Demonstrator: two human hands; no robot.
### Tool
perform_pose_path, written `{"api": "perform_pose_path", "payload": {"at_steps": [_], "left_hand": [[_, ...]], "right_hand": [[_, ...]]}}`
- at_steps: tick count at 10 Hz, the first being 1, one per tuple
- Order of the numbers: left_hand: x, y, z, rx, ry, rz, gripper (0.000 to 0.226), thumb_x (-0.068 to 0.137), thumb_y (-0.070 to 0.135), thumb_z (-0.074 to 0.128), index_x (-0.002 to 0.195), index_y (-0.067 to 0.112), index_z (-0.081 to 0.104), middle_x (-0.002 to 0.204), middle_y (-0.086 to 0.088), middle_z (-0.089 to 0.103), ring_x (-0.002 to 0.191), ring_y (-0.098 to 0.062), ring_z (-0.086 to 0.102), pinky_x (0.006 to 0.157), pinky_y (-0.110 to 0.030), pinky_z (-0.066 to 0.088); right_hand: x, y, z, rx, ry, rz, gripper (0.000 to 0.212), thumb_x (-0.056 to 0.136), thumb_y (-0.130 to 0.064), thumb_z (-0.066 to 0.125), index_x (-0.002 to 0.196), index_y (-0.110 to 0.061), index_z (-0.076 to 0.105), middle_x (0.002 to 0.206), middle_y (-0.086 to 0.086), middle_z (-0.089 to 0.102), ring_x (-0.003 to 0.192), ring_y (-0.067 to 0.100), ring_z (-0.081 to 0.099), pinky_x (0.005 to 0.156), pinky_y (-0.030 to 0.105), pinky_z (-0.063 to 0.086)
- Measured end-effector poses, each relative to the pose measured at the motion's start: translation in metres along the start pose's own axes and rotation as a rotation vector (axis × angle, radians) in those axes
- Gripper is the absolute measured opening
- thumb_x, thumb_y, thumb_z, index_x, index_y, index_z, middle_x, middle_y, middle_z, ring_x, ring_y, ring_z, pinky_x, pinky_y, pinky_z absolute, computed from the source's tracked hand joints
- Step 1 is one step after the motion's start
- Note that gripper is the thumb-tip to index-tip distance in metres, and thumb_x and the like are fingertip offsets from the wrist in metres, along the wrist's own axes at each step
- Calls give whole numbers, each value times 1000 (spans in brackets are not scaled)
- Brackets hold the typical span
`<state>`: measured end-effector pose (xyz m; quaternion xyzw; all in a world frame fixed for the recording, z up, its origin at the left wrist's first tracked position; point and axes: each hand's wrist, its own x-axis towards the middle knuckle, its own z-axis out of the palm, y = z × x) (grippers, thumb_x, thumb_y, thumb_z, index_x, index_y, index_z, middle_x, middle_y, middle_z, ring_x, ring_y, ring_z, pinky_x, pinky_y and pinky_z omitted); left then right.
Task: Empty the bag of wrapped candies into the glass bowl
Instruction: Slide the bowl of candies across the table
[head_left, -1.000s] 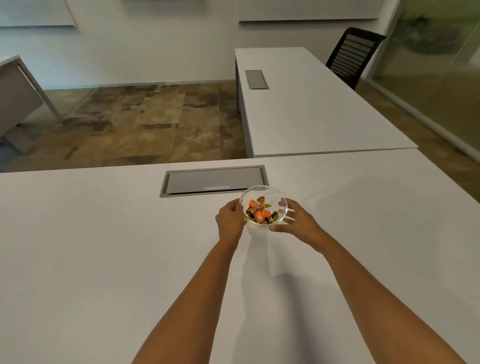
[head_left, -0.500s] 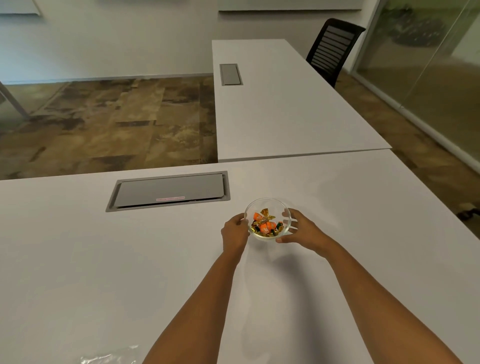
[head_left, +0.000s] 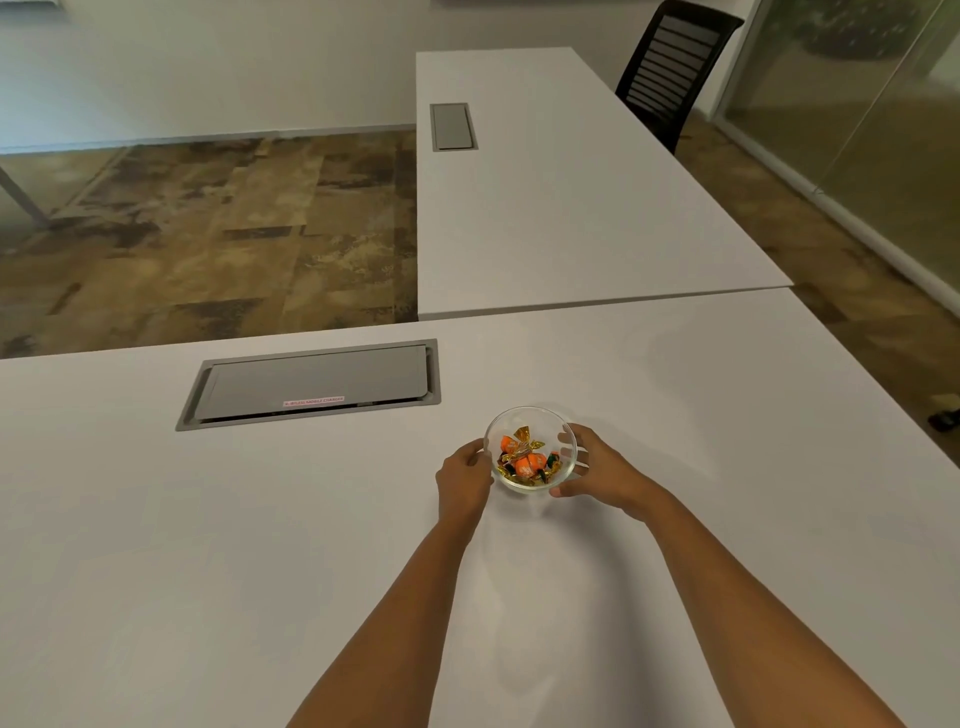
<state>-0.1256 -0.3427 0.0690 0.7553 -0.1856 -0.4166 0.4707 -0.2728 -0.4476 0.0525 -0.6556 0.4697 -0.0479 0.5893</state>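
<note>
Glass bowl (head_left: 530, 415) of wrapped candies (head_left: 524, 457) on table (head_left: 208, 519); left hand (head_left: 462, 480), right hand (head_left: 597, 467) fingers curled gripping its sides.

candies (head_left: 525, 457): orange, gold, green | bowl (head_left: 566, 434): clear | table (head_left: 208, 519): white

Setting: office. White counter (head_left: 208, 545) with a recessed grey cable hatch (head_left: 317, 383); a second white desk (head_left: 561, 208) has one too. Black mesh chair (head_left: 670, 67), glass partition wall (head_left: 857, 114), patterned carpet tiles (head_left: 208, 234).
</note>
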Motion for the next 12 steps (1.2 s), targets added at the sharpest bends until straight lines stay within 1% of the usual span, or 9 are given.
{"api": "perform_pose_path", "payload": {"at_steps": [5,6,7,8,10,11,12], "left_hand": [[9,-9,3,15,2,14,34,94,14,47,127,7,57,131,-15,61,115,-31,59,100,-46,51],[9,-10,2,50,0,21,35,95,15,46,128,8,56,133,-14,59,119,-31,57,103,-48,48],[8,-12,1,82,-18,44,35,95,16,44,128,10,57,134,-12,59,122,-29,55,105,-49,45],[6,-11,0,103,-33,50,38,95,16,43,131,12,54,136,-11,57,124,-29,53,106,-48,45],[-3,-12,-8,138,-68,64,39,95,19,45,134,14,51,140,-10,53,129,-27,50,107,-41,41],[-5,-17,-17,175,-80,75,38,96,17,44,133,14,51,141,-10,52,130,-26,48,107,-38,40],[-10,-19,-30,256,-54,128,38,96,20,44,133,15,51,141,-11,52,130,-25,49,108,-36,39]], "right_hand": [[2,4,0,-14,-31,-7,97,69,0,76,143,-25,17,153,4,26,137,27,32,108,42,36],[0,4,0,-22,-18,-17,98,69,0,76,143,-25,17,154,4,25,138,26,31,110,43,36],[-3,4,1,-24,17,-36,97,69,3,76,144,-23,19,153,5,26,138,27,31,110,43,35],[-7,4,3,-23,73,-42,95,70,4,75,145,-20,21,152,8,26,137,28,33,110,42,35],[-17,10,15,-54,177,-68,85,76,-2,71,143,-19,23,149,11,31,134,28,37,110,43,35],[-23,15,19,-47,206,-76,79,80,-5,68,143,-18,23,148,11,33,133,27,38,109,41,36],[-35,17,24,-39,240,-78,72,83,-9,65,143,-18,26,147,10,36,132,25,39,106,37,36]]}}
